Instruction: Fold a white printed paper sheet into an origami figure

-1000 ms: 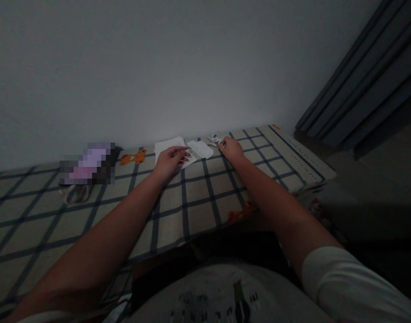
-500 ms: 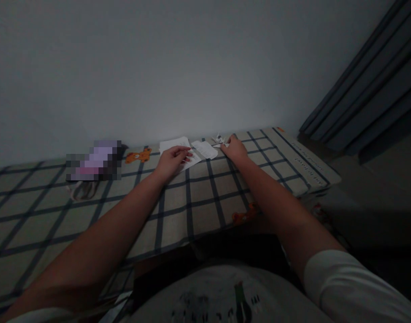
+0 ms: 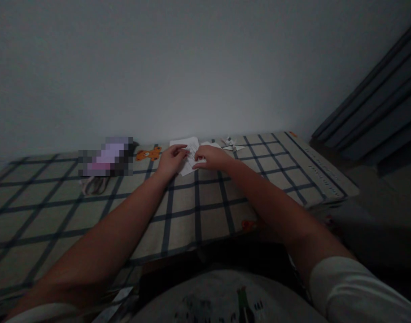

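A white printed sheet of paper [image 3: 188, 146] lies on the checked cloth near the wall. My left hand [image 3: 172, 160] rests at its left side, fingers loosely bent and apart, holding nothing that I can see. Over the sheet's right side is my right hand [image 3: 214, 158], its thumb and fingers curved with a gap between them where white paper shows. A smaller white piece of paper [image 3: 213, 145] is mostly hidden behind this hand. Just right of it lie a pointed white paper piece [image 3: 237, 148] and a crumpled-looking white bit [image 3: 228, 141].
The checked cloth [image 3: 183, 206] covers a bed-like surface against a grey wall [image 3: 205, 67]. At left lies a pixelated purple and pink object [image 3: 109, 154], with a pale loop [image 3: 95, 185] below it. Dark curtains [image 3: 377, 103] hang at right.
My right hand has let go of the pointed paper piece and moved left to the printed sheet. My left hand stays by the sheet, and the view has shifted slightly.
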Action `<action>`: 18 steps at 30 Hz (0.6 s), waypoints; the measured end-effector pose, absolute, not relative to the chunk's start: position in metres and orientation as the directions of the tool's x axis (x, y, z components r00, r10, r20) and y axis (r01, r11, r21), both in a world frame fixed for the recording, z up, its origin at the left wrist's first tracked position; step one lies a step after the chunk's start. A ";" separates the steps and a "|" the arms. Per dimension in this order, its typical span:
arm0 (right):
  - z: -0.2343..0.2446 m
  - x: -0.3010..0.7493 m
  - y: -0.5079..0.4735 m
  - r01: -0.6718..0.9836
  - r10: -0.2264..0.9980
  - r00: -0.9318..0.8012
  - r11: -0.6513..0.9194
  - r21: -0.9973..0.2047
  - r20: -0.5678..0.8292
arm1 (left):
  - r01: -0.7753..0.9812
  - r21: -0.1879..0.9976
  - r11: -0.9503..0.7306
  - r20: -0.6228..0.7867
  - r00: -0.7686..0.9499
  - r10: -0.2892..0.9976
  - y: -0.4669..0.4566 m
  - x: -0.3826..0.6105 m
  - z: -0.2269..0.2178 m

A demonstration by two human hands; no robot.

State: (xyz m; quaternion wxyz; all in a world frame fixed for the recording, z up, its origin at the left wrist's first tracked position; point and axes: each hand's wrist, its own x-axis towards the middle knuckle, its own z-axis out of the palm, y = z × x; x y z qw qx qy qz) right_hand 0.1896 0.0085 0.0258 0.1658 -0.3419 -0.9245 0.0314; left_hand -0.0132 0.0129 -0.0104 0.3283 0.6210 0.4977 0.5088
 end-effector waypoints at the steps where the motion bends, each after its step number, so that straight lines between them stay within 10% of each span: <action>1: 0.025 0.181 0.011 0.564 0.586 -0.769 0.810 -0.158 0.257 | 0.344 0.892 -0.293 0.312 0.000 0.950 0.014 -0.014 -0.012; 11: -0.001 0.170 0.020 0.466 0.485 -0.791 0.873 -0.146 0.374 | 0.263 0.888 -0.378 0.406 -0.058 0.912 0.020 -0.023 -0.024; 18: -0.004 0.175 0.026 0.514 0.797 -0.415 0.604 -0.609 0.439 | 0.374 0.830 -0.415 0.482 -0.105 0.870 0.001 -0.023 -0.007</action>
